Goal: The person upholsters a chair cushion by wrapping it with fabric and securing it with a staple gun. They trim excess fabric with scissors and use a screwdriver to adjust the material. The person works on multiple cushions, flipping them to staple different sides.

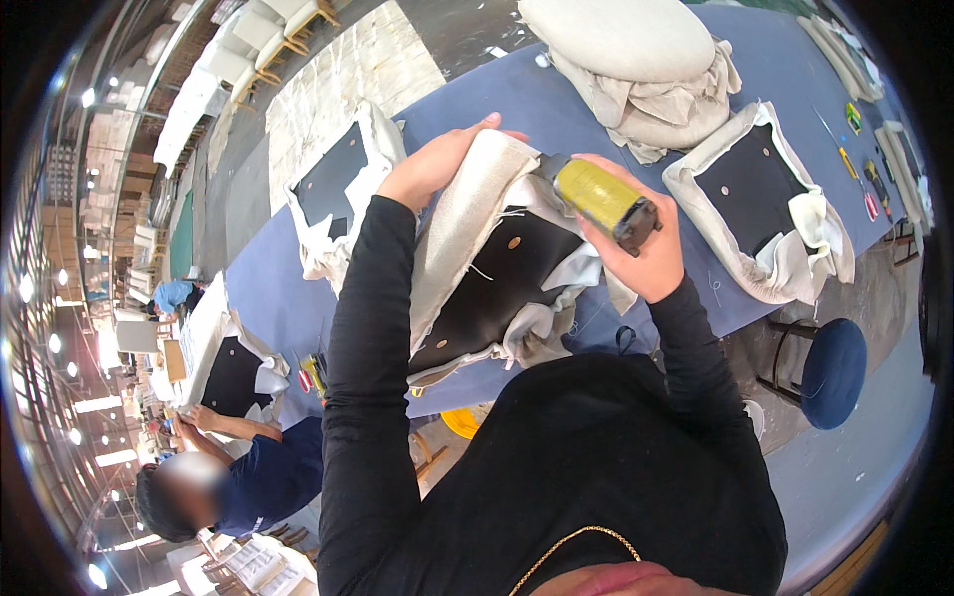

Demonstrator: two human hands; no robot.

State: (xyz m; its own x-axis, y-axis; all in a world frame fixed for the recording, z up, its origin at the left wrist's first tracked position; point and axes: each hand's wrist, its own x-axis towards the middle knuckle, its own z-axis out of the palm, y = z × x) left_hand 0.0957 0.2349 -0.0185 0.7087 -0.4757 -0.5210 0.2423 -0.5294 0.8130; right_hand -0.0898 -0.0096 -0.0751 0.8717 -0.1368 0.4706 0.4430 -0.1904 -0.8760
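Pale fabric [467, 219] half-hides the left hand [437, 165], grip I can't tell, while the right hand [648, 253] clamps a yellow tool [596, 196], blue stool [835, 372] at 3 o'clock!

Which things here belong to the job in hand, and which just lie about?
In use:
yellow-and-black handheld tool, in the right hand
beige fabric-covered, black-backed panel, the left hand at its upper edge

Apparently idle nearby:
pale oval cushion atop crumpled beige fabric
round blue padded stool

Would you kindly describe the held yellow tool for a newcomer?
On the blue table, find the black-backed cushion between the person's sleeves. At its far right corner is the yellow tool in the right hand's grip; other tools lie on the table.
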